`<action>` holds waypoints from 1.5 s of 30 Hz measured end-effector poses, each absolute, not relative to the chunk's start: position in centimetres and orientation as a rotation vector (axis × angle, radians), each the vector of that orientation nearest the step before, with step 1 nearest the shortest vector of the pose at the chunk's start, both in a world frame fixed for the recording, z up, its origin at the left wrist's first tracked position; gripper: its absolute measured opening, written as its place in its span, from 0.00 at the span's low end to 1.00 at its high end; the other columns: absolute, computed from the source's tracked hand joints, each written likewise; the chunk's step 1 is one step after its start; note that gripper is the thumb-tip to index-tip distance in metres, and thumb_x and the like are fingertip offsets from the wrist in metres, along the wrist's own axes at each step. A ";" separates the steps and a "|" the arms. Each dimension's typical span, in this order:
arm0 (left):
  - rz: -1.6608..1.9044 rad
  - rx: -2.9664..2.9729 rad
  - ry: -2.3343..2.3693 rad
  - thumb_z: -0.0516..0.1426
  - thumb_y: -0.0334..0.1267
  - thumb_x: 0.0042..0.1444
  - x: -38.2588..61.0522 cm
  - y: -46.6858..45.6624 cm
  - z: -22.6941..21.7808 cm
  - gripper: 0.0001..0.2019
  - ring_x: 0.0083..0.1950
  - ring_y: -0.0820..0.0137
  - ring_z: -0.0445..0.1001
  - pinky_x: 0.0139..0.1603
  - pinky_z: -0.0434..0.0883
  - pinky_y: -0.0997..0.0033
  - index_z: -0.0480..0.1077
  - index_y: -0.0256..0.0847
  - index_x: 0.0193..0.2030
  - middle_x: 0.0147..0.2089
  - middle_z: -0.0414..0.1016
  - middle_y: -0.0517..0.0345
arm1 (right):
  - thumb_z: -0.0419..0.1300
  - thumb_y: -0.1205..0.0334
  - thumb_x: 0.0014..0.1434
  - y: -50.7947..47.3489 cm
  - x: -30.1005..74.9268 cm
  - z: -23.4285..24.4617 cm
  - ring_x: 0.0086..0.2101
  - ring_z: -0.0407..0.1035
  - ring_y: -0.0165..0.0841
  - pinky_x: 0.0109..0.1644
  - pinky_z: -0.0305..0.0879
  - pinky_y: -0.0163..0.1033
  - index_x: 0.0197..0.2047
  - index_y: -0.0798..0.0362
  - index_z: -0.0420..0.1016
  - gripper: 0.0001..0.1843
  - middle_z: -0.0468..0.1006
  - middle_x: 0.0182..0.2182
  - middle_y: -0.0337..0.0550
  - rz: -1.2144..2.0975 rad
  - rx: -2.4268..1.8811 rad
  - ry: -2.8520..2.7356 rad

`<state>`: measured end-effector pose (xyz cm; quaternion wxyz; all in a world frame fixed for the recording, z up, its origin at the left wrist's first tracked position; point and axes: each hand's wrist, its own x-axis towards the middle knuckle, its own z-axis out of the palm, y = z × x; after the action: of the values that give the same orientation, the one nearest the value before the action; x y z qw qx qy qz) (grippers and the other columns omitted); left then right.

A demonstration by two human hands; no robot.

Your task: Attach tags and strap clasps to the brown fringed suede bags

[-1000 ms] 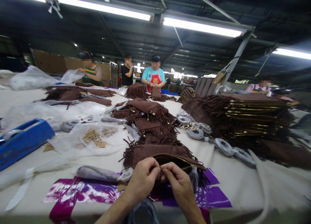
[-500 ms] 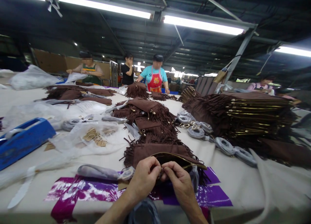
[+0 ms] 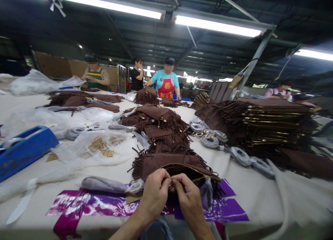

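Note:
A brown fringed bag [image 3: 169, 162] lies at the table's near edge, its gold zipper undone and its mouth gaping towards me. At that mouth my left hand [image 3: 155, 189] and my right hand [image 3: 187, 195] meet, thumbs and forefingers pinched together. Between the fingertips a tiny metallic glint shows; the piece itself is too small and covered to name. A plastic-wrapped strap end [image 3: 206, 191] hangs from the bag's right side. Left of my hands lies a long plastic-wrapped piece [image 3: 104, 183], with a brown card tag [image 3: 133, 197] by my left wrist.
Shiny purple tape [image 3: 104, 203] covers the near table edge. A blue tape dispenser [image 3: 28, 146] stands left. More fringed bags [image 3: 161, 118] lie ahead; a tall bag stack [image 3: 278, 122] and wrapped coiled straps [image 3: 240, 156] sit right. Co-workers, one in a red apron [image 3: 166, 85], stand across the table.
My hands have drawn slightly closer, fingertips now touching, with the right hand shifted a little left. The bag stays put. A co-worker at the far left has lowered a plastic sheet.

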<state>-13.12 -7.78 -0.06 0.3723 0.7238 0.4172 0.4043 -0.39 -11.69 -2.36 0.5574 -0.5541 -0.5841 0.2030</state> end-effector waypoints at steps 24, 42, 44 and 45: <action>0.977 1.953 0.980 0.49 0.31 0.56 -13.7 -7.4 -0.5 0.08 0.34 0.69 0.68 0.36 0.62 0.71 0.64 0.40 0.27 0.30 0.70 0.57 | 0.61 0.48 0.59 -11.5 0.1 -4.3 0.27 0.75 0.35 0.35 0.73 0.37 0.34 0.51 0.73 0.14 0.78 0.26 0.39 0.777 -1.212 -1.184; 1.114 1.947 1.045 0.47 0.30 0.58 -12.0 -7.9 -1.1 0.09 0.33 0.68 0.67 0.36 0.61 0.69 0.62 0.41 0.27 0.29 0.68 0.57 | 0.52 0.55 0.64 -12.0 -0.5 -3.8 0.23 0.68 0.32 0.28 0.63 0.33 0.31 0.50 0.70 0.13 0.73 0.22 0.36 0.420 -1.339 -1.367; 1.097 1.911 1.022 0.48 0.32 0.59 -12.3 -8.0 -1.1 0.09 0.33 0.68 0.68 0.36 0.61 0.70 0.63 0.41 0.28 0.29 0.68 0.57 | 0.53 0.53 0.64 -12.0 -0.4 -4.0 0.22 0.67 0.32 0.28 0.63 0.33 0.31 0.50 0.69 0.13 0.73 0.21 0.36 0.503 -1.342 -1.312; 1.090 1.900 1.016 0.48 0.32 0.59 -12.5 -8.0 -1.2 0.09 0.33 0.68 0.68 0.36 0.62 0.70 0.64 0.41 0.28 0.29 0.69 0.57 | 0.53 0.52 0.64 -12.0 -0.2 -4.0 0.22 0.68 0.32 0.28 0.63 0.33 0.32 0.50 0.69 0.14 0.73 0.20 0.35 0.543 -1.333 -1.298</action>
<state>-12.50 -8.04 -1.19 0.3555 0.7355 0.3933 0.4218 -0.25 -12.02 -4.05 0.5662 -0.5669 -0.5519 0.2311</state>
